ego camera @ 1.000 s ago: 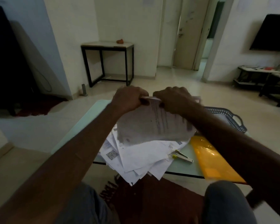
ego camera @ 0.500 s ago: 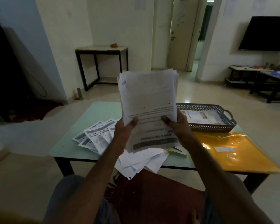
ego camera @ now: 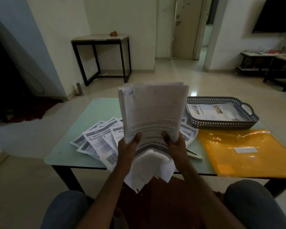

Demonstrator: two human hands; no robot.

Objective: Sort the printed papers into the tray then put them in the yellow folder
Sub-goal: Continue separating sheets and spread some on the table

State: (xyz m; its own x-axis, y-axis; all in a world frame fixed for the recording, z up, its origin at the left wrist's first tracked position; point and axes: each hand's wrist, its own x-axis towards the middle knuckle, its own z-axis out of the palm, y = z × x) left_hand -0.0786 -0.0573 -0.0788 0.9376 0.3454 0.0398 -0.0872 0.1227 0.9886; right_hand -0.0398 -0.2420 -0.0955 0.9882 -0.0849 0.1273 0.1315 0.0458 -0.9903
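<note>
Right now the left hand [ego camera: 128, 149] and right hand [ego camera: 175, 146] are holding the paper stack [ego camera: 153, 113] upright above the tabletop [ego camera: 96, 109], each grip pinching its lower edge. With so light a pinch, sheets could be slipping out. Loose papers [ego camera: 97, 139] are overhanging the near edge and could slide off. What is possibly a pen [ego camera: 195, 155] is lying beside the yellow folder [ego camera: 246, 154], near the tray [ego camera: 221, 124].
</note>
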